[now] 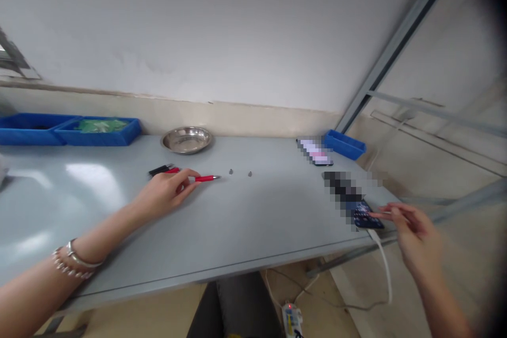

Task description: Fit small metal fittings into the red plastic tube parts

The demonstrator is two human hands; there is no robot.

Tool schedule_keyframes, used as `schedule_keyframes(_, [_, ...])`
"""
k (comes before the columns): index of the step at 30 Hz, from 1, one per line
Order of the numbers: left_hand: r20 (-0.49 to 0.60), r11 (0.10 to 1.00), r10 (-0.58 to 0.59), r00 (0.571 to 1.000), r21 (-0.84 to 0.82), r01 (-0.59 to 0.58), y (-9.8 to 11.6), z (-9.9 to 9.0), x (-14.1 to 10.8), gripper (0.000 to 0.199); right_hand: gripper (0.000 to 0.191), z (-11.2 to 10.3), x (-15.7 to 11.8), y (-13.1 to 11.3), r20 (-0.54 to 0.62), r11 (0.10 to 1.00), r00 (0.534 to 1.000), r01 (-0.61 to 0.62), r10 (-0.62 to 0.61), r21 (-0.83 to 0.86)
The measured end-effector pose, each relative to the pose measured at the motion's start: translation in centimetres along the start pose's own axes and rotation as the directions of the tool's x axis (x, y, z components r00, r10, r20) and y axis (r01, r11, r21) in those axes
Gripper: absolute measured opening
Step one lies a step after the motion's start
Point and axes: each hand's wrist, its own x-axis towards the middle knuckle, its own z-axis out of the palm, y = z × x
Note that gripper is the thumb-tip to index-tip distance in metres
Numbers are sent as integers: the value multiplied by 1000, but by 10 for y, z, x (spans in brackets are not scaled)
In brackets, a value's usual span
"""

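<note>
Bracelets [73,264] are circling the left wrist at the near edge of the grey desk [245,222], and that arm is stretching forward across it. Further out, the left hand [166,193] is resting on a red pen [200,178], its grip narrowing round the barrel with thumb and fingers pinching it against the surface. The pen is lying flat, its silver tip pointing right and sticking out past the fingertips. A black pen [160,170] is lying just behind the hand, close to the red one. Two small grey bits [240,172] are sitting a little beyond the pen's tip, apart from each other.

Over at the desk's right corner, the right hand [412,229] is hovering with its grip loose, a fingertip touching a dark phone [366,216] from which a white cable [384,264] is hanging over the edge. Any writing on the screen is too blurred to read.

Behind, a steel bowl [187,139] is sitting by the wall, blue trays [67,129] are standing at far left, and a small blue tray [344,144] at far right.
</note>
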Motion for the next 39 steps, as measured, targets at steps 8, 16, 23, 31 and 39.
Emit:
schedule_keyframes(8, [-2, 1000, 4, 1000, 1, -4, -1, 1, -1, 29, 26, -1, -3, 2, 26, 998, 999, 24, -25, 51])
schedule_keyframes(16, [5, 1000, 2, 1000, 5, -2, 0, -1, 0, 29, 22, 1, -9, -3, 102, 998, 995, 1, -8, 68])
schedule_keyframes(23, [-8, 1000, 5, 1000, 3, -5, 0, -1, 0, 30, 25, 8, -5, -5, 157, 999, 987, 35, -36, 6])
schedule_keyframes(31, [0, 1000, -3, 1000, -15, 3, 0, -1, 0, 30, 33, 12, -2, -4, 221, 999, 975, -1, 10, -41])
schedule_keyframes(39, [-4, 1000, 0, 1000, -3, 0, 2, -1, 1, 29, 30, 4, 7, 7, 96, 985, 993, 82, -67, -154])
